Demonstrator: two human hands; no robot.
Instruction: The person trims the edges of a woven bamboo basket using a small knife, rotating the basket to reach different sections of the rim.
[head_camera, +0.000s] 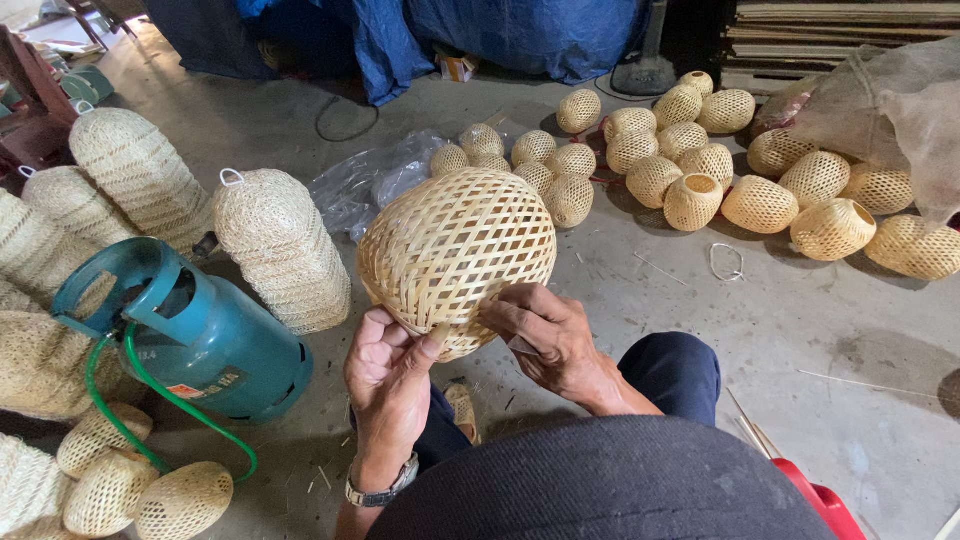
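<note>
Beside the blue gas tank (190, 335), both hands held a round woven basket (455, 250). Left hand (388, 375) gripped its bottom edge. Right hand (548, 335) pinched it too.

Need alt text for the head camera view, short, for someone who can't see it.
Both hands, left hand and right hand, hold a round openwork woven basket above the person's lap. A teal gas cylinder with a green hose lies at left on the concrete floor; smaller woven balls are piled beyond.

One gas cylinder (190, 335), two hands (470, 360)
</note>
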